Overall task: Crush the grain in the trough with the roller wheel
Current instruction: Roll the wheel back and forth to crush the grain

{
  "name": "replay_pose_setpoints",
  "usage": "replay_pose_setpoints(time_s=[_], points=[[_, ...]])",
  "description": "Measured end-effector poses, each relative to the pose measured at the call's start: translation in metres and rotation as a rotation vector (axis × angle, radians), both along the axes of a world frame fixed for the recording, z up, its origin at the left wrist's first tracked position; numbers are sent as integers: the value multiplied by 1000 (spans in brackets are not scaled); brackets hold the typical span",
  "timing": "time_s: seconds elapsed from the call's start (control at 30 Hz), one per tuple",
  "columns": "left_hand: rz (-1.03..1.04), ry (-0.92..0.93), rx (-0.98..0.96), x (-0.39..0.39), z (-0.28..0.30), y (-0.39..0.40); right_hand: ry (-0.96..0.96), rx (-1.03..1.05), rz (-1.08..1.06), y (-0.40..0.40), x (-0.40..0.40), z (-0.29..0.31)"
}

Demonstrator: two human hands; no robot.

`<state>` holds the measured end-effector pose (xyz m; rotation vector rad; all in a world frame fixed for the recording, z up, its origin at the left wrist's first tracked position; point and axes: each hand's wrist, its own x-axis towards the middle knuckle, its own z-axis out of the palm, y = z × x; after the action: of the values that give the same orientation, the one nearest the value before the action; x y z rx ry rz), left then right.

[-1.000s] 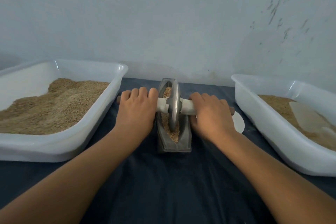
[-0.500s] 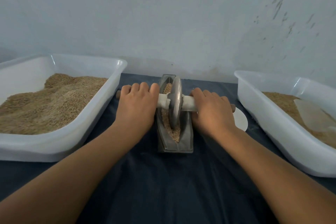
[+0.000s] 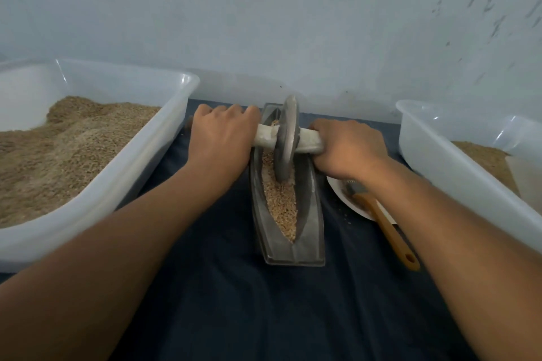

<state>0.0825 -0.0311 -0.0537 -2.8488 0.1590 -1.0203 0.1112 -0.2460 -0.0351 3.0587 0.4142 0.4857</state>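
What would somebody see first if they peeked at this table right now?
Right in the middle, a grey metal roller wheel stands in a long grey boat-shaped trough of pale grain, with the left hand and right hand gripping its white axle. On either side sit a big white plastic tub heaped with brown grain and a second white tub.

Pale scuffed wall, dark blue cloth-covered table, dim light

dim, flat light | soft shadows | slight glare on tub rim | wide-angle edge bending
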Motion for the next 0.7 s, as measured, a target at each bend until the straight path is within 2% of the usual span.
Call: replay_pose_setpoints(time_s=[0.27, 0.5, 0.7], points=[[-8, -20, -9, 11, 1, 2, 57, -6, -8, 4, 10, 6], [4, -26, 34, -10, -1, -1, -12, 42, -34, 3, -7, -6], [17, -36, 44, -38, -5, -1, -160, 56, 27, 4, -40, -10]])
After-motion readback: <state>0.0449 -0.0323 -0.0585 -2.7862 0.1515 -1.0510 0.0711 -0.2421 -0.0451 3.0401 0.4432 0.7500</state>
